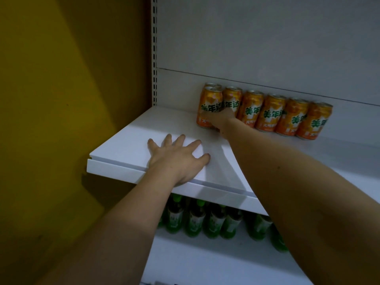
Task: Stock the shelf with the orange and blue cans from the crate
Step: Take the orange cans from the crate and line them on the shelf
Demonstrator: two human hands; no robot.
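**Right hand on the front orange can**

Gripping the leftmost orange can (pixel 209 109), the right hand (pixel 221 120) seems to wrap it low, though the fingers are partly hidden. It stands on the white shelf (pixel 131 145), beside the can row (pixel 283 116). The left hand (pixel 177 156) lies flat, fingers spread, near the shelf's front edge.

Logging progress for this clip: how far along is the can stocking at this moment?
Done: a row of orange cans stands at the back of the white shelf. In hand: the right hand grips the leftmost front can; the left hand rests flat on the shelf. Left: no blue cans are visible, the shelf's left part is bare, and the crate is out of view.
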